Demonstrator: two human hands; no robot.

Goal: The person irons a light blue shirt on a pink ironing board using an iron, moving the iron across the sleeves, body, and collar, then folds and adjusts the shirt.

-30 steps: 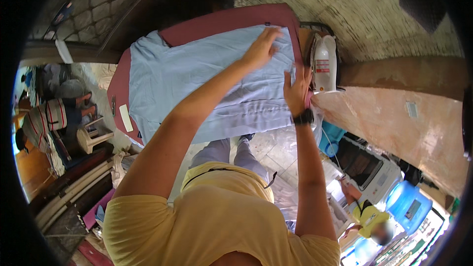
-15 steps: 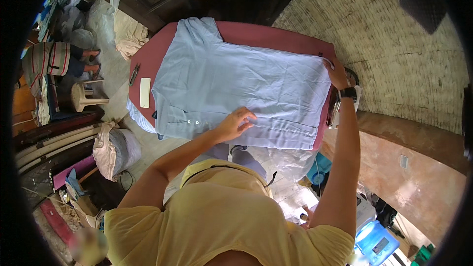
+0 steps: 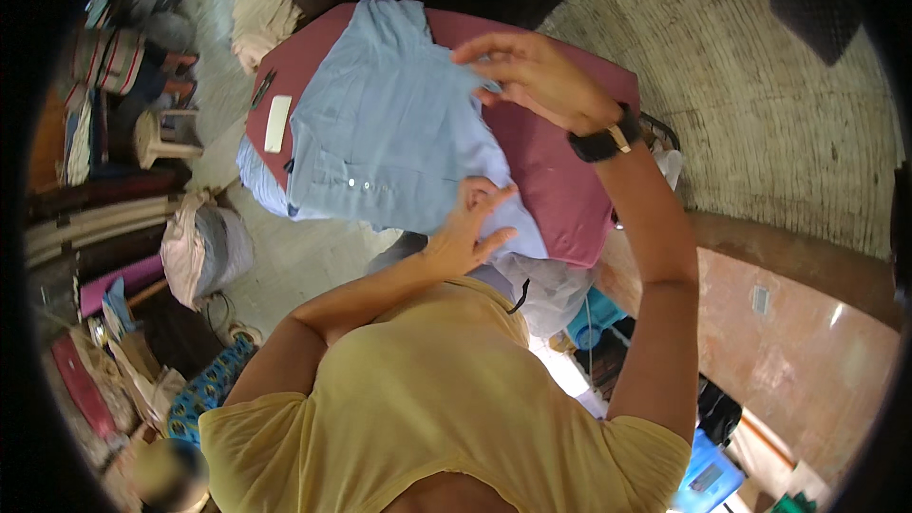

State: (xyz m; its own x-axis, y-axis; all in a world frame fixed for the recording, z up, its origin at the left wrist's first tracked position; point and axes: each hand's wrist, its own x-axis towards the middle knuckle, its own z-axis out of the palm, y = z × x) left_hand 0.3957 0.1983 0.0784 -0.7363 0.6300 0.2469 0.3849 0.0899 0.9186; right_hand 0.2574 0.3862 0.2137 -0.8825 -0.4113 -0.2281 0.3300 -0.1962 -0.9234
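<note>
A light blue buttoned shirt [image 3: 380, 123] lies on the maroon padded board [image 3: 560, 171], its lower part folded back over itself. My left hand [image 3: 470, 228] rests on the near side of the fold, fingers and thumb apart. Over the far side of the folded edge is my right hand [image 3: 541, 81], wearing a dark wristwatch [image 3: 608, 141]. Its fingers are stretched out and slightly blurred, close to the cloth. Two white buttons [image 3: 359, 183] show on the placket near the board's near left.
A white flat strip [image 3: 277, 123] and a small dark tool [image 3: 263, 88] lie on the board's left end. Striped cloth [image 3: 255, 176] hangs below that end. A cream stool [image 3: 163, 138] and a stuffed bag [image 3: 204, 247] stand left, near a seated person's legs [image 3: 176, 76].
The shirt's right part has been folded over to the left, baring the board's right end. My right hand has moved left from that end and let go of the hem.
</note>
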